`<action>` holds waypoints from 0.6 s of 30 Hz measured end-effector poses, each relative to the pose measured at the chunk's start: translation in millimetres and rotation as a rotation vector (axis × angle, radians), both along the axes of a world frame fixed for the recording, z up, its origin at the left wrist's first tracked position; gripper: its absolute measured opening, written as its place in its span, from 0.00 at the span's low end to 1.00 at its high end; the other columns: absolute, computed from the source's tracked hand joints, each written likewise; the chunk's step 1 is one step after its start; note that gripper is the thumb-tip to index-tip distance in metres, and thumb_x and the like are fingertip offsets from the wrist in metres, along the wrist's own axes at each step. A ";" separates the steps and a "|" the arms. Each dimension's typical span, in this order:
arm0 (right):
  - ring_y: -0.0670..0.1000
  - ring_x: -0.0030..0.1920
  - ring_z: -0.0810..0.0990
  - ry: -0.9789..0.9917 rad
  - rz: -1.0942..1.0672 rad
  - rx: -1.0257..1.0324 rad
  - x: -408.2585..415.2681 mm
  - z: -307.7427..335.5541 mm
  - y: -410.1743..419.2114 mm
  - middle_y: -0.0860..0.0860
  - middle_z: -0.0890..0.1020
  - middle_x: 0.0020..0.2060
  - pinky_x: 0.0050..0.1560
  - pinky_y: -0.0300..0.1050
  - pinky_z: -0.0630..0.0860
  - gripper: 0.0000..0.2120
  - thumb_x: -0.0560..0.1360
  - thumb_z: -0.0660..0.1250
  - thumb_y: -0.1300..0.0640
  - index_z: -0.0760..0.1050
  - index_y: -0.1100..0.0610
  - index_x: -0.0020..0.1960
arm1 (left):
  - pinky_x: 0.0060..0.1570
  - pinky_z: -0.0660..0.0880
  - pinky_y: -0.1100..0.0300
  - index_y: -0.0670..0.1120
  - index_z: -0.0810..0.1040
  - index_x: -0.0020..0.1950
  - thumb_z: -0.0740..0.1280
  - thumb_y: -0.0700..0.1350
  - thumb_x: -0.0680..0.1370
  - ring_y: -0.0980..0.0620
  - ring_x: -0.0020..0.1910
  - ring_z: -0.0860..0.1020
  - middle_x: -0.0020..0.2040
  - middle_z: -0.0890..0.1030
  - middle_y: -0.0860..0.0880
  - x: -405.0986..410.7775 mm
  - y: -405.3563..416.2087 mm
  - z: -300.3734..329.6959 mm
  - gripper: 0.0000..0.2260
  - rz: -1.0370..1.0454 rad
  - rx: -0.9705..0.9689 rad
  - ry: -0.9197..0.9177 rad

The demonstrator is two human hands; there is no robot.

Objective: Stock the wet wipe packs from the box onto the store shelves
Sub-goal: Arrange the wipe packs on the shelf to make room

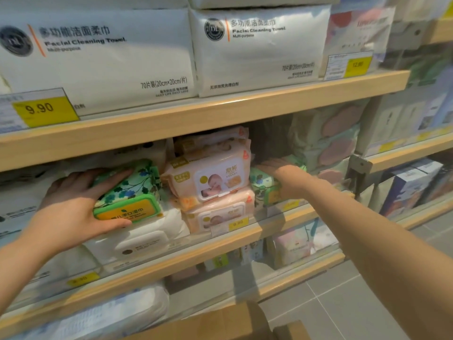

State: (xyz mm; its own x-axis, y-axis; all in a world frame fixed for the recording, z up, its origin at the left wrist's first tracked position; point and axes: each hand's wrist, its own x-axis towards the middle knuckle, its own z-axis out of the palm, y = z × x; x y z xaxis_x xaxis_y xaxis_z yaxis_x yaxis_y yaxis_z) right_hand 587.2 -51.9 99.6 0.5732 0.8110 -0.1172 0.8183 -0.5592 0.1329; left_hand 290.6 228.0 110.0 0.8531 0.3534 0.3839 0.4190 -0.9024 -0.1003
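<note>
On the middle shelf (220, 244), stocking is underway — left hand (73, 207) grasps a green pack (127, 192); right hand (282, 175) lies flat on another green pack (263, 185), grasping nothing. Box (220, 325) contents unseen.

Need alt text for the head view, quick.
Left hand holds a green floral wipe pack atop white packs on the middle shelf; right hand rests on another green pack beside pink baby-wipe packs.

The soft plastic wet wipe pack (127, 190) was pale green, printed with dark green and blue leafy sprigs, and its green-rimmed lid was yellow-orange. Beside it, the stacked baby wipe packs (210, 177) were peach-pink with white lids. The wooden shelf edge (196, 119) was light tan, carrying yellow price tags (45, 110).
</note>
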 end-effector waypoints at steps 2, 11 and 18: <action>0.52 0.62 0.68 0.079 -0.059 -0.044 1.7 8.8 5.0 0.53 0.67 0.68 0.53 0.34 0.63 0.31 0.77 0.63 0.63 0.54 0.57 0.76 | 0.54 0.73 0.39 0.73 0.50 0.70 0.58 0.78 0.58 0.37 0.58 0.72 0.64 0.72 0.43 0.3 5.0 -2.5 0.42 0.009 -0.047 0.004; 0.53 0.76 0.52 0.092 -0.087 -0.037 16.2 -19.4 23.0 0.50 0.53 0.77 0.74 0.48 0.51 0.38 0.75 0.64 0.51 0.45 0.49 0.77 | 0.50 0.74 0.42 0.68 0.55 0.72 0.57 0.76 0.60 0.38 0.55 0.74 0.59 0.76 0.42 -1.5 -4.2 4.5 0.41 0.015 0.056 0.017; 0.56 0.75 0.53 -0.154 -0.083 0.061 0.9 -30.1 16.0 0.53 0.54 0.76 0.73 0.56 0.53 0.36 0.75 0.62 0.54 0.47 0.50 0.77 | 0.34 0.67 0.55 0.60 0.71 0.67 0.61 0.74 0.62 0.40 0.45 0.76 0.44 0.77 0.44 -15.3 -30.5 11.3 0.36 0.108 0.057 0.063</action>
